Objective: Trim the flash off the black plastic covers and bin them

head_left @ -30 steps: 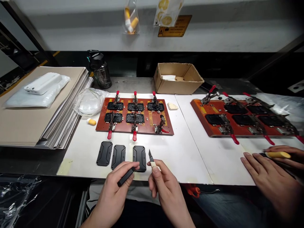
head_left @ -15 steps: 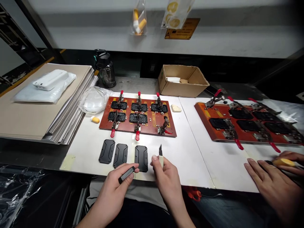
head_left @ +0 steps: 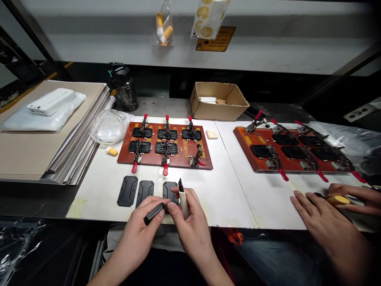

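My left hand is closed around a small black plastic piece, seen nearly edge-on. In my right hand is a utility knife with a pale handle, its dark blade pointing up and away from me. The right thumb meets the end of the black piece, beside the left fingertips. Just beyond my hands lie three flat black covers: a left one, a middle one and a right one, partly hidden by my fingers. Behind them sits a reddish-brown clamp board holding several black parts under red-handled clamps.
A second clamp board stands right, near another person's hands with a yellow-handled tool. A cardboard box, a black bottle, a plastic-wrapped roll, a yellow-white finger cot and a cardboard stack surround the workspace.
My right hand has moved left with the knife and now meets the black piece in my left hand. The view has shifted slightly to the right.
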A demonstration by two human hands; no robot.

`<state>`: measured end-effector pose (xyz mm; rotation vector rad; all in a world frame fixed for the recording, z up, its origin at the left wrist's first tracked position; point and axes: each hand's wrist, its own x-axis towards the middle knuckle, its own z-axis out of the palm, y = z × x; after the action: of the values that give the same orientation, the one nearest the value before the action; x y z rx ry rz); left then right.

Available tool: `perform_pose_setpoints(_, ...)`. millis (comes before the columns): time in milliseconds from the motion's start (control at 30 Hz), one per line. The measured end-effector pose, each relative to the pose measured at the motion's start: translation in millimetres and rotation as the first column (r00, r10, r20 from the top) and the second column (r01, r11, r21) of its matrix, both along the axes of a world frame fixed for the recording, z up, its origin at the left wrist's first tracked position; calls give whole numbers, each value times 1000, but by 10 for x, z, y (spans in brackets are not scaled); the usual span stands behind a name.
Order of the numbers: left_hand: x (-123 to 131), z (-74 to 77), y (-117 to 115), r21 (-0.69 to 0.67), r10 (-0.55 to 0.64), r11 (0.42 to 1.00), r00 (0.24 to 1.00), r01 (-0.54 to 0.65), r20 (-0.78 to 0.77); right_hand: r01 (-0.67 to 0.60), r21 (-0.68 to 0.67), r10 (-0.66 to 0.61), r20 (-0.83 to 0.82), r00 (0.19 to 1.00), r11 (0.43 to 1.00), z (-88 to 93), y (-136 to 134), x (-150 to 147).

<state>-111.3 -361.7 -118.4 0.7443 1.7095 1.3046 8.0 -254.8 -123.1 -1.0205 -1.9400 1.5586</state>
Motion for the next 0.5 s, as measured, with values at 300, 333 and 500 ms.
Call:
perform_pose_setpoints(300, -80, -91, -110, 5, 397, 902, 834, -431, 383, -69, -379, 45, -73, 996, 923, -99, -87, -98)
perform_pose_setpoints(333, -85, -92, -125, -31, 341, 936, 884, -350, 321, -17, -359, 5, -37, 999, 933, -67, -64, -89)
perform_pose_setpoints(500, -21, 13, -119, -52, -129, 988, 962, 145, 240, -169, -188, 175, 13, 984, 967, 108, 16, 3)
